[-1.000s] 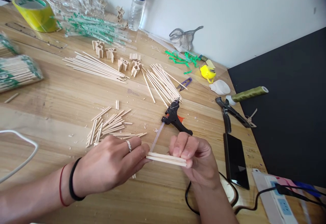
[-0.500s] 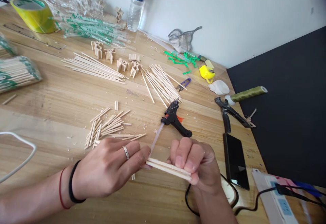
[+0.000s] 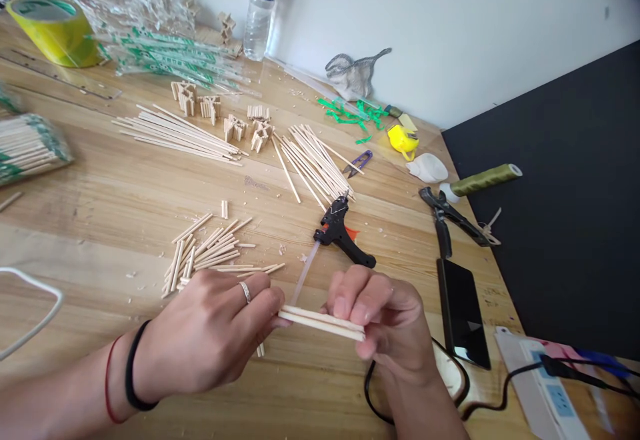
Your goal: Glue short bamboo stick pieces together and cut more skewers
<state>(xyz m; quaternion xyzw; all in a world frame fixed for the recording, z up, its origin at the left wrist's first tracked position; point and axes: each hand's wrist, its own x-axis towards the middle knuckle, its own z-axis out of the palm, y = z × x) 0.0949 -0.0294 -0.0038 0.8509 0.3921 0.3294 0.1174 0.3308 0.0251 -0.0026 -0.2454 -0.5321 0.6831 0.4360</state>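
Two short wooden sticks [image 3: 320, 321] lie side by side, touching, held level above the table. My left hand [image 3: 210, 333], with a ring and a black wristband, pinches their left end between thumb and fingers. At their right end, my right hand [image 3: 383, 317] grips with thumb below and fingertips on top. Just beyond the hands rests a black glue gun [image 3: 340, 233] with a clear glue stick in its back. A pile of short cut sticks [image 3: 215, 247] lies behind my left hand.
Long sticks [image 3: 315, 163], small stick assemblies [image 3: 235, 128] and purple snips [image 3: 358, 163] lie farther back. Pliers [image 3: 455, 217], a phone [image 3: 463, 313] and a power strip [image 3: 553, 380] are on the right. Yellow tape [image 3: 55, 30] and a bottle [image 3: 261, 13] stand behind.
Both hands and the paired sticks have shifted slightly left and up. The sticks lie a little more level, and the right fingertips have moved on their right end. The camera view has shifted slightly.
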